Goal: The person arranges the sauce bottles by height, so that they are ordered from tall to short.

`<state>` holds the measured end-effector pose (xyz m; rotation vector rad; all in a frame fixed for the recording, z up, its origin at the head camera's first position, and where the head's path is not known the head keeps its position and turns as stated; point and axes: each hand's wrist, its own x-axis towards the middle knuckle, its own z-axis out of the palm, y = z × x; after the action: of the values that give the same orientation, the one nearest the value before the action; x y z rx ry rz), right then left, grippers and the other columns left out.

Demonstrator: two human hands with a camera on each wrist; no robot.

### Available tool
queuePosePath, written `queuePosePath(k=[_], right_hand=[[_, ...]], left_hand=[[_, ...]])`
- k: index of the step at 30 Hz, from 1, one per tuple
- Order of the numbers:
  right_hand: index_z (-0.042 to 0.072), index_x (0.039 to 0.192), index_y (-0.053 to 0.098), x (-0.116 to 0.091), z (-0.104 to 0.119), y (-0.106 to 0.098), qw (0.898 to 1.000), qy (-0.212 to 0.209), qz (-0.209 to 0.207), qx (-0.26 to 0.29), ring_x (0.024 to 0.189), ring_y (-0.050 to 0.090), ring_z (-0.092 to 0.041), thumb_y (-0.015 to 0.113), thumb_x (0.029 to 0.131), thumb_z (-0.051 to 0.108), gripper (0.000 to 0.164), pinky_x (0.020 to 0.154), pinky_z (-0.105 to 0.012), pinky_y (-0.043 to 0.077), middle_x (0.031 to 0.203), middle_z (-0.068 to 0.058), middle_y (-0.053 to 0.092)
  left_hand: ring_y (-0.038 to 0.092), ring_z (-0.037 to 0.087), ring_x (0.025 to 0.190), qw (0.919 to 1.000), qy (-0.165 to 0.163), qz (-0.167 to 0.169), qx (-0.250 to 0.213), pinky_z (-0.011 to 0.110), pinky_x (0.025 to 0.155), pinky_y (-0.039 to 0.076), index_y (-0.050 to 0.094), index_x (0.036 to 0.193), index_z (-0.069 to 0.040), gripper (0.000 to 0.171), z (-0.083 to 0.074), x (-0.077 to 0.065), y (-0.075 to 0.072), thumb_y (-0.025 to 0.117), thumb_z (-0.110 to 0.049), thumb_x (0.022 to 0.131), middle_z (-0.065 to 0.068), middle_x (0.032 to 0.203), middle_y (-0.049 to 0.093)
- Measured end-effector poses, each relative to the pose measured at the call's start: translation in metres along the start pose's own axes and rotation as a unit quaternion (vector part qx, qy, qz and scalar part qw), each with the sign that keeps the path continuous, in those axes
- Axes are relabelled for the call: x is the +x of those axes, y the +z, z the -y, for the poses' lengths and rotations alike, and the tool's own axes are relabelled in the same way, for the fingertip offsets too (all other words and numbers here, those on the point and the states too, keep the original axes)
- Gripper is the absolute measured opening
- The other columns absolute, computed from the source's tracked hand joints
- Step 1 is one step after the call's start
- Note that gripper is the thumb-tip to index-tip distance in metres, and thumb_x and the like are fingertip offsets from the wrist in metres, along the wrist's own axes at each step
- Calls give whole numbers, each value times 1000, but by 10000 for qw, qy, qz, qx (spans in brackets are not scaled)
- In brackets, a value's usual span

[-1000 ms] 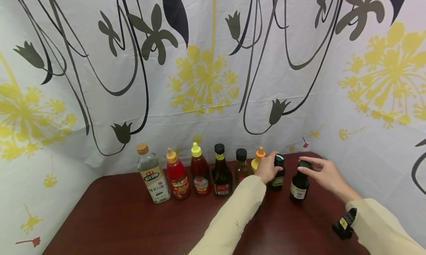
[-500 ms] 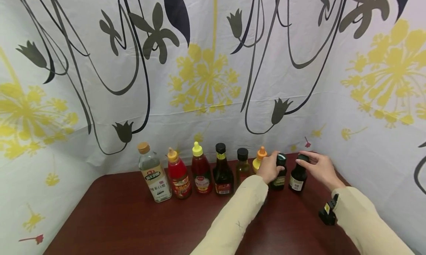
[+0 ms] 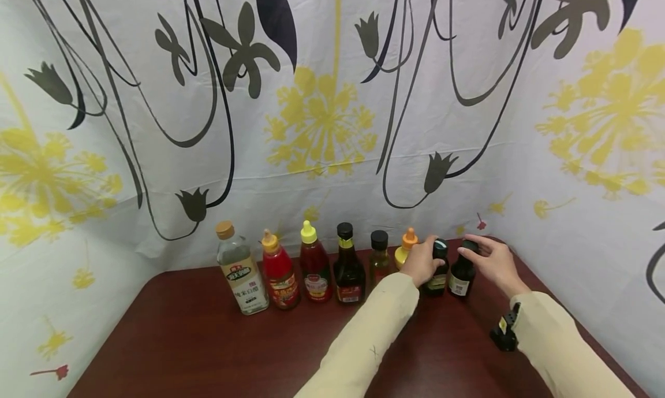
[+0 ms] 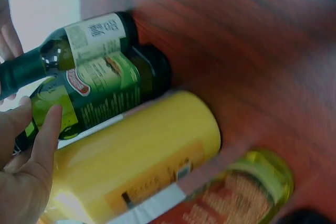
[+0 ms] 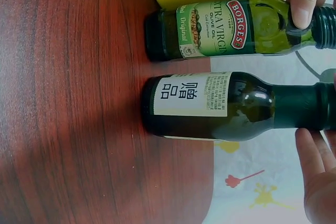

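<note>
My left hand point(image 3: 419, 263) grips the upper part of a green olive oil bottle point(image 5: 215, 31), with thumb and fingers on either side in the left wrist view. Just right of it, my right hand point(image 3: 496, 264) pinches a second dark green bottle point(image 5: 191, 100) by its capped neck. That bottle has a cream label with large printed characters. Both bottles stand upright on the table, a narrow gap between them in the right wrist view. A yellow squeeze bottle point(image 4: 147, 153) with an orange tip is on the olive oil bottle's left, partly behind my left hand in the head view.
Leftward along the table's point(image 3: 218, 352) back runs a row: an oil bottle with black cap point(image 3: 380, 259), a dark sauce bottle point(image 3: 348, 274), two red squeeze bottles point(image 3: 316, 276), a clear vinegar bottle point(image 3: 243, 276). A patterned cloth point(image 3: 322, 201) hangs behind.
My right hand has moved the dark green bottle left and backward, close to the olive oil bottle. My left hand has stayed on the olive oil bottle.
</note>
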<state>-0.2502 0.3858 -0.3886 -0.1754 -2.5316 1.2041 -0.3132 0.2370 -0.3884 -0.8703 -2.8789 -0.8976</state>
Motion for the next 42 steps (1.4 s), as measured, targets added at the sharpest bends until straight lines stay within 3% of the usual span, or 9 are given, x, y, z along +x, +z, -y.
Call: queuePosePath(k=[4, 9, 16, 22, 26, 35, 42], right_hand=[[-2, 129, 42, 0, 2, 3, 9999, 18, 103, 65, 113, 39, -45, 54, 87, 39, 60, 82, -52, 41, 127, -30, 39], [-2, 129, 42, -3, 6, 6, 9998, 23, 157, 108, 113, 40, -45, 55, 86, 37, 60, 83, -52, 41, 127, -30, 39], [0, 138, 26, -5, 14, 7, 9988, -34, 450, 164, 116, 36, -45, 56, 86, 38, 72, 84, -53, 39, 133, -31, 29], [-1, 139, 22, -7, 18, 4, 9986, -124, 506, 61, 117, 33, -46, 55, 86, 38, 74, 87, -54, 37, 134, -30, 29], [-1, 140, 18, -8, 21, 0, 9982, -111, 580, 129, 120, 28, -47, 55, 86, 39, 77, 88, -56, 34, 135, -31, 26], [-4, 139, 16, -12, 26, -16, 9979, -222, 610, 37, 118, 26, -51, 54, 88, 35, 75, 86, -60, 32, 135, -35, 21], [-5, 137, 23, -16, 30, -25, 9987, -427, 270, -68, 114, 31, -52, 52, 89, 33, 68, 84, -59, 34, 132, -34, 28]], left_hand=[[61, 7, 76, 9998, -91, 73, 180, 17, 62, 46, 41, 126, -20, 51, 1, -1, -4, 63, -26, 81, -1, 93, 65], [60, 7, 82, 9999, -105, 27, 39, 17, 64, 45, 42, 125, -20, 51, 4, -5, -7, 65, -24, 81, -1, 100, 63], [59, 11, 88, 9996, -56, 224, -175, 19, 70, 46, 33, 134, -18, 63, 7, -9, -14, 66, -25, 80, 2, 111, 59], [40, 12, 119, 9990, 81, 411, -170, 22, 90, 39, 23, 140, -14, 74, 4, -16, -17, 65, -30, 81, 1, 135, 37], [31, 12, 125, 9992, 179, 361, -57, 23, 95, 34, 23, 140, -14, 73, 1, -22, -21, 64, -31, 81, 1, 140, 30], [24, 8, 128, 9982, 491, 320, -90, 24, 95, 35, 23, 140, -21, 71, -2, -34, -28, 62, -32, 82, -1, 143, 22], [32, 6, 124, 9901, 1403, 105, -38, 20, 94, 34, 27, 139, -18, 63, 7, -48, -43, 58, -31, 85, -3, 138, 33]])
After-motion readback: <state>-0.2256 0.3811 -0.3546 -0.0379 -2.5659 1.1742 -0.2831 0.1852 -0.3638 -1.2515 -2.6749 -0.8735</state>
